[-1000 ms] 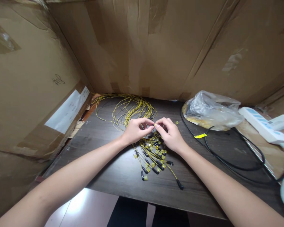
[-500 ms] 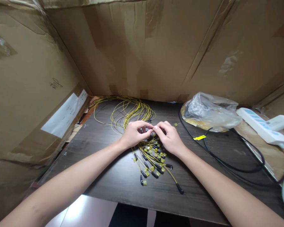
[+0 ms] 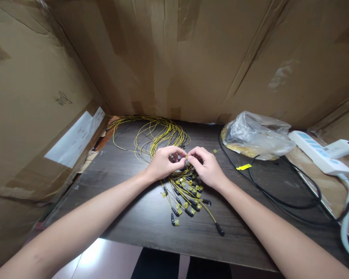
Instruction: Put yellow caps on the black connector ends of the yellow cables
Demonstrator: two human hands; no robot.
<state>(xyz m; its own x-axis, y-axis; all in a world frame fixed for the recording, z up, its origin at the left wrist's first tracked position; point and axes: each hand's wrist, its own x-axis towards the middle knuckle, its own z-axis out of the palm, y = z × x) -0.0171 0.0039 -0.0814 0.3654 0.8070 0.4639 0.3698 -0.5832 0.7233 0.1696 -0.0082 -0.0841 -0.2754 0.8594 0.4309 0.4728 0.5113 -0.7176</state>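
Fingertip to fingertip over the cable bundle, my left hand point(image 3: 164, 162) and my right hand point(image 3: 206, 167) are both closed in a pinch. Between them shows a small yellow cap point(image 3: 187, 157), pinched by my right fingers. My left fingers grip what looks like a cable connector, mostly hidden behind them. Just below lie several thin yellow cables ending in black angled connectors point(image 3: 189, 212), many with clear yellow caps point(image 3: 177, 223) on or beside them. One black connector point(image 3: 220, 229) without a visible cap points toward the front edge. Behind my left hand, the yellow cables point(image 3: 163, 135) form loose loops.
A clear plastic bag point(image 3: 257, 135) with yellow contents lies at the back right of the dark table point(image 3: 128, 228). A black cable point(image 3: 279, 203) with a yellow tag curls near a white power strip point(image 3: 317, 153). Cardboard walls point(image 3: 203, 66) enclose the back and sides. One loose yellow cap point(image 3: 215, 150) lies behind my right hand.
The view has shifted slightly. Both hands stay pinched together in the same place over the bundle, with only small finger movement; the yellow cap between them shows a little more clearly.
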